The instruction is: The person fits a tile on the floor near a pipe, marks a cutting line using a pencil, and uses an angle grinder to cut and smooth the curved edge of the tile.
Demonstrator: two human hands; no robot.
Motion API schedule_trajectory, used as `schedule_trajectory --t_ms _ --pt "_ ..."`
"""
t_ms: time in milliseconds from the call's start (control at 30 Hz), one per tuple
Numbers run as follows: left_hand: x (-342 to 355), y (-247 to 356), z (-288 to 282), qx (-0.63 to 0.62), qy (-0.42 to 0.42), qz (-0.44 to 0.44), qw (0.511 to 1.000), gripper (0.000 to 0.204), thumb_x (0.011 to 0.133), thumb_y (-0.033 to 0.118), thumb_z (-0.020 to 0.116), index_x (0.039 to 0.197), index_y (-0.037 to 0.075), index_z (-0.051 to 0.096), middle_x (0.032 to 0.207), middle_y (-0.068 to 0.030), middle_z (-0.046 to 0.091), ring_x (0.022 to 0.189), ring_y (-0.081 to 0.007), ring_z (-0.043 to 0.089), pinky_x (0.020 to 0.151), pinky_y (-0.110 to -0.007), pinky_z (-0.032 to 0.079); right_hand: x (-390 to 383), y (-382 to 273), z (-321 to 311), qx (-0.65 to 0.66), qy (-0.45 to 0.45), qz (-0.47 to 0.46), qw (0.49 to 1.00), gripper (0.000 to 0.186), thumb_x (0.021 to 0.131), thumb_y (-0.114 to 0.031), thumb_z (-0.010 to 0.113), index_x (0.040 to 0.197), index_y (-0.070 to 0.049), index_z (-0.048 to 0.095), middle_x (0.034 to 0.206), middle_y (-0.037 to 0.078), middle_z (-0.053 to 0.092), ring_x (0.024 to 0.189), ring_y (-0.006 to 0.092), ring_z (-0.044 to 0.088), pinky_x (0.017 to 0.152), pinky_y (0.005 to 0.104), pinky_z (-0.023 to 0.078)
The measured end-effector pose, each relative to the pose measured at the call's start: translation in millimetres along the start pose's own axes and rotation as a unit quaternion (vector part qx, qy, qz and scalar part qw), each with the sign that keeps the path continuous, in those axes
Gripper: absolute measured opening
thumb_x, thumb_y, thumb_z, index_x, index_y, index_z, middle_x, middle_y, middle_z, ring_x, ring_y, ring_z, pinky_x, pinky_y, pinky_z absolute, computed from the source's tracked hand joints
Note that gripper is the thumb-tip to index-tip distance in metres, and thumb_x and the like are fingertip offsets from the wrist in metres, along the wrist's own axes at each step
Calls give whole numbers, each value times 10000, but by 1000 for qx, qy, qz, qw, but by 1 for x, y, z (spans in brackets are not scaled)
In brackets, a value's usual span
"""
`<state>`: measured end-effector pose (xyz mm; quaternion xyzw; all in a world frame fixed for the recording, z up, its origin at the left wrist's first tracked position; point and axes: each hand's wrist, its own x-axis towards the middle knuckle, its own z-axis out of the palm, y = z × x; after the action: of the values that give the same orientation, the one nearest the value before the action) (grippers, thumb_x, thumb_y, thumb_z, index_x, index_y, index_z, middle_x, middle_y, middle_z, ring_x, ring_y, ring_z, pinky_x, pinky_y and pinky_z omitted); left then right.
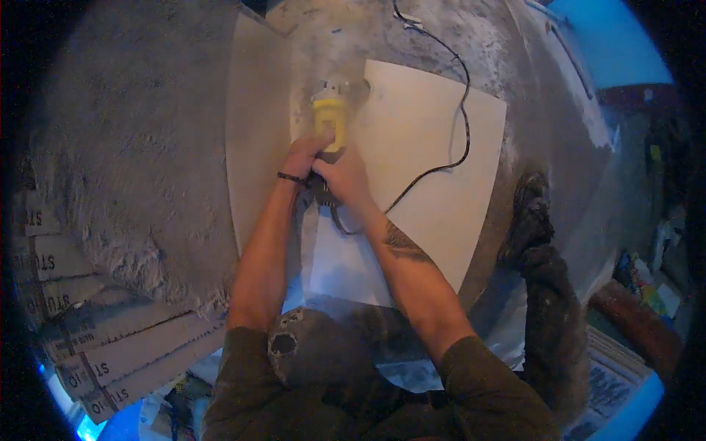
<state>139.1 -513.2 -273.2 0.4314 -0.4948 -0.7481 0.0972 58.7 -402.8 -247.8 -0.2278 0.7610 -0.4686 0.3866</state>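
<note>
A yellow angle grinder points away from me, its metal head over a large pale slab. Hazy dust hangs around the head and partly veils its disc. My left hand, with a dark bracelet at the wrist, is closed around the grinder's body from the left. From the right, my right hand grips the dark rear part of the same tool. The fingers of both hands are partly hidden against it. A dark power cord loops from behind the grinder across the slab toward the far side.
Flattened cardboard boxes lie in layers at the lower left. Rough grey, dusty floor spreads to the left. My bent knee, in torn trousers, is close below the slab, and my other leg lies along its right side.
</note>
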Motion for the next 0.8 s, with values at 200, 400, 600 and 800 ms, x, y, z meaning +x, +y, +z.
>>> schedule_trajectory --t_ms 200,400,600,800 --pt "0 0 11 -2 20 3 1000 474 821 348 717 1142 11 627 1024 -79 654 875 -137 626 769 -291 500 6 16 -1 -15 6 7 1000 731 638 -412 757 1145 41 488 1015 262 649 968 423 631 837 469 507" --pt "-6 4 8 -51 2 -13 999 428 849 301 699 1159 16 620 1045 -81 653 895 -148 641 773 -284 515 7 18 5 -3 -9 12 1000 750 646 -436 761 1146 52 488 1027 275 645 979 426 627 839 473 507" --pt "-8 9 12 -27 10 -19 999 435 852 316 701 1155 14 621 1048 -80 654 896 -148 642 764 -284 519 8 22 3 -2 -6 5 1000 720 664 -437 749 1126 55 498 1018 273 646 966 420 632 831 472 509" --pt "3 -7 -9 -31 -11 -19 999 417 861 327 690 1131 16 627 1023 -69 653 868 -143 630 755 -291 513 5 13 7 -24 -7 -5 1000 706 670 -440 743 1121 45 497 1003 271 644 953 425 629 815 481 508"
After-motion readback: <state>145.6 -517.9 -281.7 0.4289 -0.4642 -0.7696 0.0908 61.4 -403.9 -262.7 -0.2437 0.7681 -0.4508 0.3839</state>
